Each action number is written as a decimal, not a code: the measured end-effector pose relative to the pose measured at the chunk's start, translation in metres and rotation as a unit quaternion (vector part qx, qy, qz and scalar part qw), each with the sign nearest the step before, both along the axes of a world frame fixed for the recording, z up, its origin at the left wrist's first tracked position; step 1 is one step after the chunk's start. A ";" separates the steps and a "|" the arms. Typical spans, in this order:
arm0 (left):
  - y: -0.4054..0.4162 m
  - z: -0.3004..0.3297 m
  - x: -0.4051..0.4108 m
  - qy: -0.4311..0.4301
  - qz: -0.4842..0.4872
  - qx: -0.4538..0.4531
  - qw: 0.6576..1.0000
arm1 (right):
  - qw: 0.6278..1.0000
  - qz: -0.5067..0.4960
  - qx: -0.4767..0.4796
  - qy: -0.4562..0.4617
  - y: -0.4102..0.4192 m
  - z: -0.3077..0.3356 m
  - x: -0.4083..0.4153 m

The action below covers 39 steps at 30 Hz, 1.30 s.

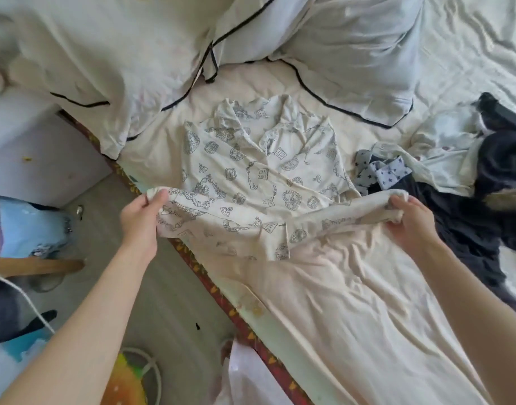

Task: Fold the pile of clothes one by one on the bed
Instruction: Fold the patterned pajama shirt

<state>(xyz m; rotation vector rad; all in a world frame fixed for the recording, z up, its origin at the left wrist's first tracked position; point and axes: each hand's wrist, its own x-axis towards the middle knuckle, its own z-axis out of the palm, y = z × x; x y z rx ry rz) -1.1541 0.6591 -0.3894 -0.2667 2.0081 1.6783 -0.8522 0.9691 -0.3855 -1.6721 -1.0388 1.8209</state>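
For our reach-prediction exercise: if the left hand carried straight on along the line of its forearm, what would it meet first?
Probably the black-piped pillow. The left hand, gripping the hem of the printed pyjama shirt, points up-frame past the shirt's left edge, over bare sheet. Depth is unclear.

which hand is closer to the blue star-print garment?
Right. The right hand grips the printed shirt hem just below and beside the blue star-print garment; the left hand grips the hem's opposite end, across the shirt, far from it.
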 end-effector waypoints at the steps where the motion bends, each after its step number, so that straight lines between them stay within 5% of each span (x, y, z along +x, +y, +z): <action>1: 0.012 -0.002 -0.013 0.002 0.001 0.002 1.000 | 1.000 -0.012 -0.001 0.003 0.012 -0.002 -0.012; 10: 0.068 -0.080 -0.082 -0.090 -0.102 -0.033 0.990 | 0.993 0.001 -0.033 -0.115 0.092 -0.087 -0.103; 14: 0.057 -0.090 -0.077 -0.039 -0.140 -0.112 0.983 | 0.980 0.033 0.061 -0.187 0.096 -0.098 -0.107; 19: 0.057 -0.064 -0.092 -0.017 -0.090 -0.033 0.995 | 0.993 0.034 0.006 -0.110 0.111 -0.084 -0.109; 22: 0.073 -0.049 -0.114 -0.060 -0.083 0.040 0.994 | 0.981 -0.114 -0.125 0.097 0.128 -0.072 -0.115; 24: 0.086 -0.045 -0.128 -0.083 -0.101 0.064 0.989 | 0.965 -0.138 -0.159 0.158 0.137 -0.067 -0.120; 26: 0.096 -0.046 -0.139 -0.088 -0.126 0.056 0.987 | 0.981 -0.054 -0.139 0.120 0.141 -0.067 -0.124; 28: 0.105 -0.052 -0.145 -0.072 -0.143 0.022 0.987 | 0.995 0.068 -0.075 -0.020 0.141 -0.073 -0.126; 32: 0.121 -0.066 -0.150 0.055 -0.166 -0.098 0.980 | 0.946 0.147 0.084 -0.276 0.147 -0.084 -0.133; 36: 0.129 -0.070 -0.158 0.162 -0.102 -0.167 0.967 | 0.960 0.117 0.112 -0.229 0.153 -0.084 -0.143; 39: 0.126 -0.066 -0.162 0.147 -0.050 -0.101 0.983 | 0.992 0.045 0.052 -0.102 0.158 -0.080 -0.147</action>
